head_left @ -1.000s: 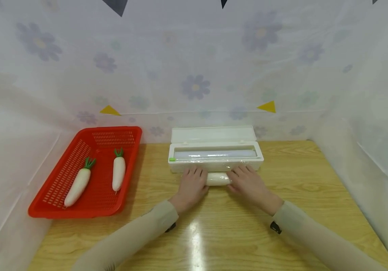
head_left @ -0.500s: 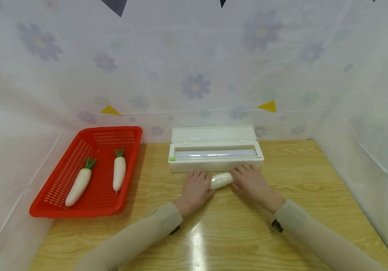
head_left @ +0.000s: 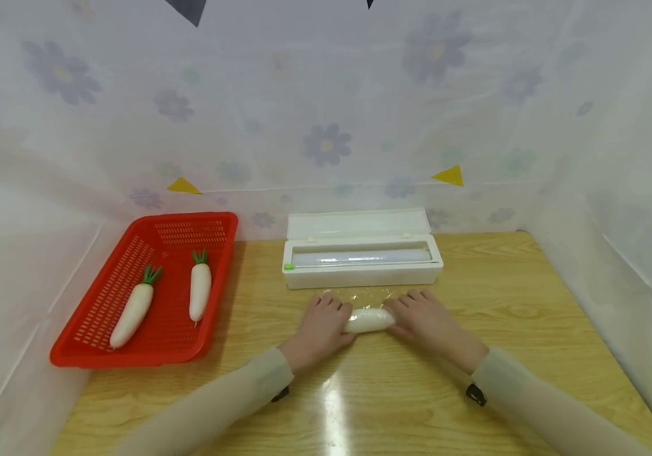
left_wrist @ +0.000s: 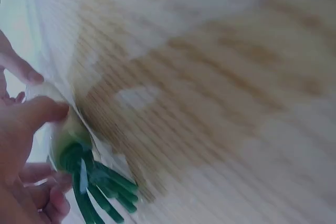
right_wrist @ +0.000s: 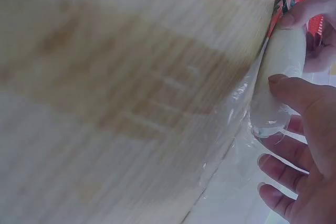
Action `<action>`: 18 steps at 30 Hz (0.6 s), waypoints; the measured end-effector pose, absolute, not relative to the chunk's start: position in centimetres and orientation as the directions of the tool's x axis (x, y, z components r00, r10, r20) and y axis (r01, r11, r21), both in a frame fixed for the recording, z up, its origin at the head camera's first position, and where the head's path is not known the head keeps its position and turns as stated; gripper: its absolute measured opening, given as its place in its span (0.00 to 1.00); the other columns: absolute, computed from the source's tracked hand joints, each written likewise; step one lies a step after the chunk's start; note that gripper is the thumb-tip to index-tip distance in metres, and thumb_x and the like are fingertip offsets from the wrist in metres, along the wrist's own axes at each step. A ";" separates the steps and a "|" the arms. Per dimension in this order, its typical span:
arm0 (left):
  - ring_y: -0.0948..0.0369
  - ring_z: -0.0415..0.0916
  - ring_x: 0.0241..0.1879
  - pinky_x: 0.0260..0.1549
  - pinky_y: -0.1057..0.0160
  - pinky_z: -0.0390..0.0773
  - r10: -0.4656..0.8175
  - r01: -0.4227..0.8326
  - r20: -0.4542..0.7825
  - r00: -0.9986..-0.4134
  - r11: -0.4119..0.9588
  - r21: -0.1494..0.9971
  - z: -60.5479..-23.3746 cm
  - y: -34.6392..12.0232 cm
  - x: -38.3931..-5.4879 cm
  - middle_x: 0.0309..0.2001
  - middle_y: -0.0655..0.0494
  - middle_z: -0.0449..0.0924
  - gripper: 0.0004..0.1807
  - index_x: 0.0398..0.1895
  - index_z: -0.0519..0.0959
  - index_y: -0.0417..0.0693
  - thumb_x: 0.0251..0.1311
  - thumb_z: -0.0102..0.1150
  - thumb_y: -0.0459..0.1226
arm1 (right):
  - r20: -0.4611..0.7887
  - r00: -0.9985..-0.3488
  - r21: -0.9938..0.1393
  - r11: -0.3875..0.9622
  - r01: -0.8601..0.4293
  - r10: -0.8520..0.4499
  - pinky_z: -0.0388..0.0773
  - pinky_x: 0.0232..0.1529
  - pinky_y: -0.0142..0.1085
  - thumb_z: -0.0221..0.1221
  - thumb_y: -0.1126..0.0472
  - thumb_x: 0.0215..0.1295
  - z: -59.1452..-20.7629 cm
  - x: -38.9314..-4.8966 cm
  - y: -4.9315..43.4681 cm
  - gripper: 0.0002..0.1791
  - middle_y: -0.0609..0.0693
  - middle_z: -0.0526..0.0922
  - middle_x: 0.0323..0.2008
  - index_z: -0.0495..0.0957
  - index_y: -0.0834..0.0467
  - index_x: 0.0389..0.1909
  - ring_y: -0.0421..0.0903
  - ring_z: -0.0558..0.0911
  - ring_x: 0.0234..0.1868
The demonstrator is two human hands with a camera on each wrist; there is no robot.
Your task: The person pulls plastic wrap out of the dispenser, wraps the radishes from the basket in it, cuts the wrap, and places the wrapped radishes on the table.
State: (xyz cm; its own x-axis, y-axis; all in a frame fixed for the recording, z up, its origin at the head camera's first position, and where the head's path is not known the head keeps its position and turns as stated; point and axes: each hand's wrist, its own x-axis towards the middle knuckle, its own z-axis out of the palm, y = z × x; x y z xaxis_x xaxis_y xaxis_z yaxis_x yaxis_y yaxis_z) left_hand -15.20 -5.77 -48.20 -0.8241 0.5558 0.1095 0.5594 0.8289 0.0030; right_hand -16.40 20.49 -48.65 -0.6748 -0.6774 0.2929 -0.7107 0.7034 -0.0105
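A white radish (head_left: 369, 320) lies crosswise on the table in front of the dispenser box, with clear cling film (right_wrist: 239, 95) around it. Its green leaves (left_wrist: 102, 184) stick out past my left hand (head_left: 321, 326), which grips that end between thumb and fingers. My right hand (head_left: 427, 322) holds the other end, its thumb on the near side and fingers spread on the far side in the right wrist view. A loose sheet of film reaches from the radish toward the box. Film also shows over the radish's bare end in the right wrist view.
Just beyond the hands stands a white cling film dispenser (head_left: 363, 277), lid (head_left: 357, 222) raised, with a roll (head_left: 360, 257) inside. At left a red basket (head_left: 132, 360) holds two radishes, one longer (head_left: 132, 315) and one shorter (head_left: 200, 292). Flowered white sheeting (head_left: 269, 114) encloses the table.
Both hands have drawn the radish away from the dispenser, toward the body. It tilted half a second ago and lies nearly level now. Loose film now shows between it and the box.
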 end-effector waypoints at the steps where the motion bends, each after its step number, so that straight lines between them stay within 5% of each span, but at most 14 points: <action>1: 0.58 0.72 0.41 0.43 0.60 0.67 0.562 0.567 0.106 -0.820 0.823 0.021 -48.2 -5.9 -15.1 0.43 0.57 0.85 0.26 0.53 0.78 0.51 0.62 0.69 0.57 | 0.285 -0.678 -0.029 0.701 -0.713 -0.678 0.75 0.51 0.49 0.71 0.47 0.64 -48.6 -16.1 20.5 0.29 0.52 0.87 0.46 0.80 0.58 0.60 0.53 0.81 0.48; 11: 0.61 0.69 0.37 0.42 0.60 0.61 0.630 0.638 0.112 -0.769 0.767 0.067 -48.0 -7.0 -14.0 0.41 0.61 0.86 0.24 0.51 0.78 0.56 0.63 0.66 0.60 | 0.312 -0.614 -0.056 0.631 -0.774 -0.725 0.75 0.47 0.45 0.72 0.48 0.62 -48.6 -14.4 21.1 0.24 0.47 0.89 0.42 0.84 0.52 0.57 0.47 0.80 0.42; 18: 0.57 0.72 0.52 0.52 0.55 0.65 0.619 0.626 0.108 -0.778 0.779 0.040 -47.8 -7.0 -13.6 0.57 0.57 0.83 0.32 0.58 0.81 0.54 0.60 0.68 0.63 | 0.285 -0.624 -0.033 0.643 -0.765 -0.728 0.76 0.56 0.51 0.72 0.42 0.61 -48.5 -14.2 20.7 0.27 0.52 0.84 0.51 0.85 0.54 0.55 0.53 0.81 0.53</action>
